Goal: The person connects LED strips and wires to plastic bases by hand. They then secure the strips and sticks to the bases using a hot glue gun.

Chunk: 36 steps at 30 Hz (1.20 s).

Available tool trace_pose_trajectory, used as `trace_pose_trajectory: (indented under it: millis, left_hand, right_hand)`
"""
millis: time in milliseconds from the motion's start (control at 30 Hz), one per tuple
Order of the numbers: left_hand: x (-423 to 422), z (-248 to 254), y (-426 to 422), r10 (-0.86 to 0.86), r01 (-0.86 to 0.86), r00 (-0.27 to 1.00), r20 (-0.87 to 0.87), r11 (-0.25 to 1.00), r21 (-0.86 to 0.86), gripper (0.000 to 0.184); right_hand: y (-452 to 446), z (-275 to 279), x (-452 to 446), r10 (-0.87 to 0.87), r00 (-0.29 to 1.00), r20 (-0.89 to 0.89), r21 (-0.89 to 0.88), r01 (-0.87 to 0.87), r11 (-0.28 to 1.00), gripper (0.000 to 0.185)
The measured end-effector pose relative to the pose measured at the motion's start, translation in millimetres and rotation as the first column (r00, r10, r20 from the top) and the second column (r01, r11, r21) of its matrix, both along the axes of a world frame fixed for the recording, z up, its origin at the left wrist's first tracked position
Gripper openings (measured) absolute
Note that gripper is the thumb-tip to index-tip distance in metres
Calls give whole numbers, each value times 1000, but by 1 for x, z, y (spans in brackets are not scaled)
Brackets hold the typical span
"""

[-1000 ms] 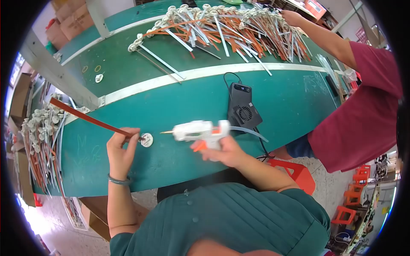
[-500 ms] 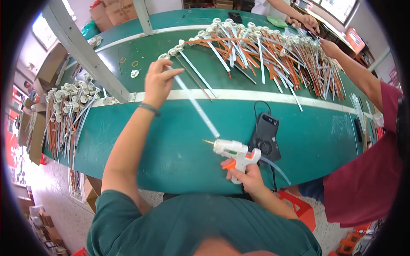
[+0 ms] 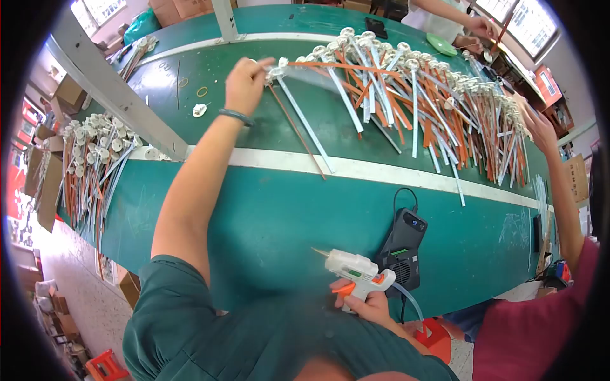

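Note:
My left hand (image 3: 245, 87) reaches over the far side of the bench, its fingers closed on the disc end of a pale strip (image 3: 311, 81), which is smeared by motion. Just right of the fingertips lie white discs (image 3: 279, 71) with strips attached. Near the bench's front edge, my right hand (image 3: 370, 307) is wrapped round the handle of a white and orange glue gun (image 3: 353, 267). Its nozzle points up and left. Behind the gun lies a black device (image 3: 404, 244) with a fan grille and a cable.
Many white-disc strips (image 3: 445, 108) in orange and white cover the far bench. Another bundle (image 3: 98, 152) hangs at the left, beside a metal post (image 3: 121, 89). A co-worker's hand (image 3: 539, 127) touches the pile's right end; another person's hands (image 3: 480, 35) are at the back.
My left hand has moved from the near bench to the far discs; the orange strip it held earlier is gone from it, and a pale strip is there instead. My right hand keeps the glue gun.

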State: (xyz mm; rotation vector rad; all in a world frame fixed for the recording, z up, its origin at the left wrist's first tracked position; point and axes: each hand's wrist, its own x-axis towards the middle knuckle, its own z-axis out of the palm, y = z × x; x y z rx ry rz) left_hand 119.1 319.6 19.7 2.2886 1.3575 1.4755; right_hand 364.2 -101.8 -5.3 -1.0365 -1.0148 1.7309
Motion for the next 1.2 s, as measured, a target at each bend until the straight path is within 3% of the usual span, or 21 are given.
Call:
trace_pose_trajectory:
  millis: [67, 167, 300, 333, 467, 567, 667, 767, 900, 967, 1000, 1033, 1067, 1133, 1167, 1200]
  left_hand:
    - [-17, 12, 1, 69, -45, 990, 120, 981, -190, 22]
    - [-39, 13, 0, 89, -70, 994, 56, 957, -282, 25]
    - [-40, -13, 2, 26, 10, 994, 102, 943, -333, 26]
    - [-39, -15, -1, 36, 1, 996, 78, 902, -432, 24]
    - [-39, -34, 4, 40, 31, 986, 161, 907, -420, 23]
    - [-43, -41, 8, 35, 77, 972, 231, 886, -457, 34]
    - [-46, -42, 2, 124, -66, 982, 141, 931, -360, 46]
    - [-48, -44, -19, 221, -155, 958, 184, 936, -317, 53]
    - [-53, -14, -95, 125, 3, 937, 325, 930, -367, 35]
    - [-49, 30, -156, -66, 458, 737, 672, 781, -425, 28]
    - [-44, 54, -190, -180, 733, 469, 865, 625, -268, 33]
    - [-38, 76, -220, -339, 942, 142, 930, 336, -22, 43]
    - [-33, 97, -249, -452, 979, -127, 883, 83, 184, 57]
    - [-15, 129, -302, -506, 793, -608, 612, -340, 506, 67]
    - [-11, 139, -320, -487, 689, -724, 489, -480, 542, 66]
    - [-10, 145, -337, -476, 630, -776, 415, -546, 553, 66]
  right_hand:
    - [1, 2, -1, -2, 1000, 24, -17, 2, 1000, 31]
    - [-1, 5, -2, -29, 999, 15, -48, 30, 998, 29]
    - [-3, -3, -5, -75, 996, -44, -4, 75, 997, 26]
    - [-2, -3, -5, -83, 995, -49, 9, 84, 996, 26]
    - [1, 0, -7, -85, 996, -28, 32, 85, 996, 24]
    - [1, 2, -8, -103, 994, -36, 25, 104, 994, 25]
    - [1, 3, -11, -137, 990, -47, 25, 138, 990, 26]
    - [-1, 3, -12, -153, 988, -24, 27, 154, 988, 27]
    - [-1, 3, -15, -187, 982, 15, 42, 186, 982, 29]
    - [-2, 3, -17, -198, 979, 45, 22, 198, 980, 36]
    - [-2, 5, -21, -248, 969, -4, 35, 248, 968, 26]
    - [-2, 6, -21, -286, 958, 0, 58, 285, 957, 27]
    - [-1, 3, -24, -307, 952, 0, 79, 306, 949, 29]
    - [-3, -8, -27, -370, 929, 18, 85, 367, 926, 37]
    - [-2, -11, -23, -325, 945, 35, 122, 319, 940, 42]
    - [-3, -9, -25, -327, 944, 30, 123, 321, 939, 42]
